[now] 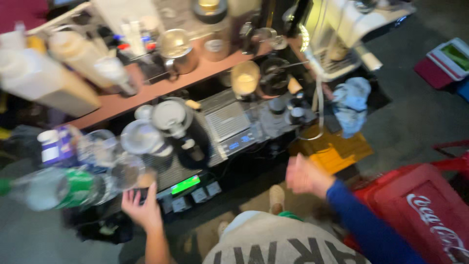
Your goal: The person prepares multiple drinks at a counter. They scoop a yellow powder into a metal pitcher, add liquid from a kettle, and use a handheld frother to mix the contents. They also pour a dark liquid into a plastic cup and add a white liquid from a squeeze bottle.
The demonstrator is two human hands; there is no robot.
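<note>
My left hand (141, 209) is at the front edge of a dark counter (222, 168), its fingers curled over a small dark object (140, 194); blur hides what that object is. Just above it stand a clear glass (124, 173) and a cup with brown contents (146, 177). A small device with a green lit display (185, 185) lies right of that hand. My right hand (305, 176), in a blue sleeve, hangs blurred in the air in front of the counter, touching nothing; its fingers cannot be made out.
A grey scale with a blue display (234, 139), a black jug (193, 144), a green-labelled clear bottle (58, 188) and white lids crowd the counter. A wooden shelf (146, 93) behind holds bottles and a metal pitcher (178, 49). A red cooler (430, 210) stands at right, near a blue cloth (351, 105).
</note>
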